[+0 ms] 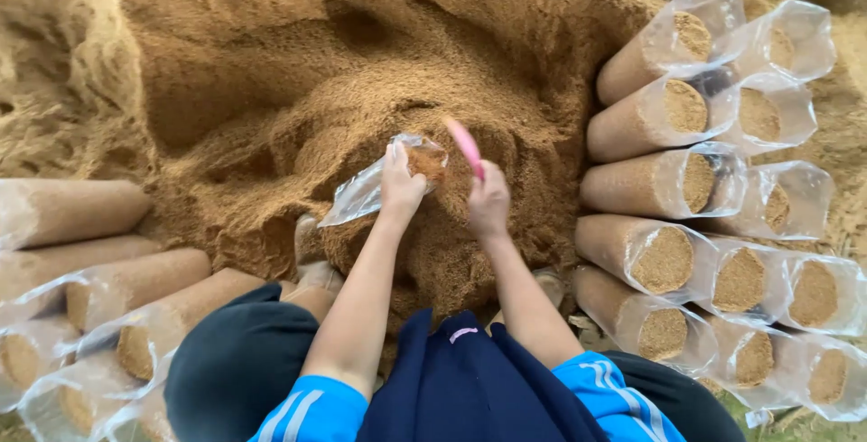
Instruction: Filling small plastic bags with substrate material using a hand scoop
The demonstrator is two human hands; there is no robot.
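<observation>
Your left hand [400, 185] fingers grip the clear plastic bag [370, 191] at its mouth, long axis lying left and toward you. Right hand [489, 203] fingers wrap the pink scoop [466, 146], just right of the mouth, over the sawdust pile [271, 72].

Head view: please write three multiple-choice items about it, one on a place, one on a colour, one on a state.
1. Where does the clear bag lie?
A. On the sawdust pile
B. On a shelf
C. On a chair

2. What colour is the scoop?
A. Green
B. Pink
C. Black

3. What state is the clear bag in?
A. Sealed
B. Packed full
C. Open, holding a little sawdust

Answers: 1 A, the left hand holds it against the pile. 2 B, the tool in the right hand is pink. 3 C, its mouth gapes and most of it is limp.
</observation>
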